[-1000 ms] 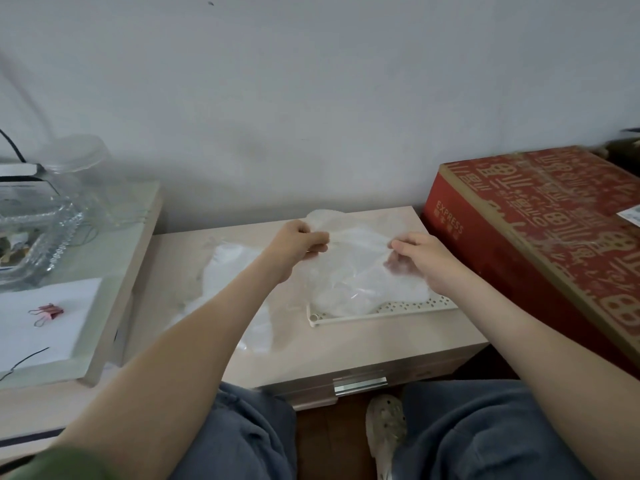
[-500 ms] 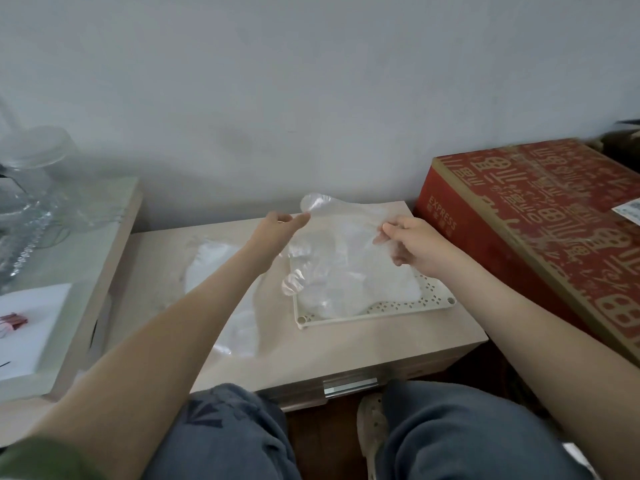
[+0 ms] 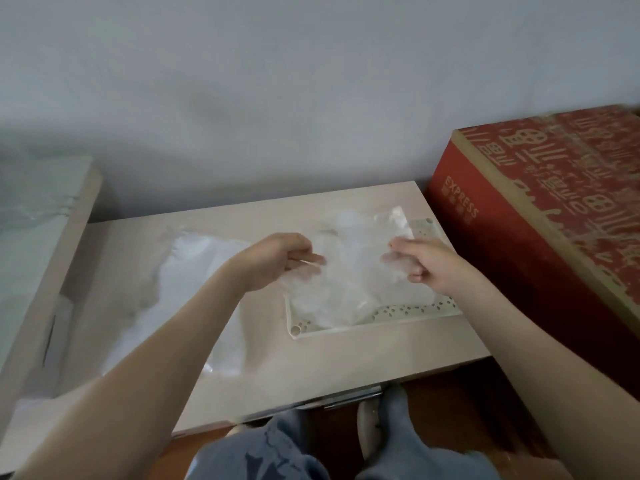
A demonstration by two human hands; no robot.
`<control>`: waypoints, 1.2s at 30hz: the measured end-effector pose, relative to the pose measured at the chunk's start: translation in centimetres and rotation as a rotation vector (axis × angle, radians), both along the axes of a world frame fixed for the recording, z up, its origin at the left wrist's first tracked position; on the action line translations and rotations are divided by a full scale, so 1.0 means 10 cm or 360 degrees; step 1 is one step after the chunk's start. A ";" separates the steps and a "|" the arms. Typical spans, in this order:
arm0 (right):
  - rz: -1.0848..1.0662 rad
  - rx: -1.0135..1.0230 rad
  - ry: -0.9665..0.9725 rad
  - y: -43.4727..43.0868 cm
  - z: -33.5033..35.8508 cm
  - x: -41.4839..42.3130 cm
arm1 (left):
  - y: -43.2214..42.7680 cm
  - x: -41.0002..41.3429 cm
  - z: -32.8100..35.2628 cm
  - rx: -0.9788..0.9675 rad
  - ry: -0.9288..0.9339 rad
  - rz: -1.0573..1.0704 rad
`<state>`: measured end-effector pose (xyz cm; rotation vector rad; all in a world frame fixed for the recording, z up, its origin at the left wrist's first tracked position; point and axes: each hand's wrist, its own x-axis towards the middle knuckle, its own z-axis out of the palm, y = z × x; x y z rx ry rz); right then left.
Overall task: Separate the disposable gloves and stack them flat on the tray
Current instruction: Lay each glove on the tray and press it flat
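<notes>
**Glove held spread over the tray, ready to lay down**

A clear disposable glove (image 3: 360, 251) hangs spread between the left hand (image 3: 277, 263) and the right hand (image 3: 427, 265), just above the white perforated tray (image 3: 391, 315), where other film already lies. Each hand pinches an opposite edge with curled fingers. The film looks thin and clingy, so on release it may fold, stick to the fingers, or drag the sheets beneath askew. A loose pile of gloves (image 3: 194, 282) waits on the table (image 3: 311, 368), left of the tray. A red box (image 3: 519, 258) stands to the right.

One head-worn camera looks forward and down, close over the tray (image 3: 408, 311).
</notes>
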<state>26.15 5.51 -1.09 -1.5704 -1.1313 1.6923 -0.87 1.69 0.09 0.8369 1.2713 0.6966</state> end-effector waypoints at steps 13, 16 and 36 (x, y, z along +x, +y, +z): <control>0.0220 0.0173 0.0335 -0.01 0.12 -0.03 | 0.16 0.16 -0.09 0.0087 0.0294 0.0025; 0.0047 0.0145 0.0654 -0.05 0.21 -0.09 | 0.15 0.16 -0.05 -0.0086 -0.0061 0.0052; -0.0131 0.0646 -0.0772 -0.11 -0.35 0.04 | 0.20 0.34 -0.11 0.0513 0.1424 -0.0357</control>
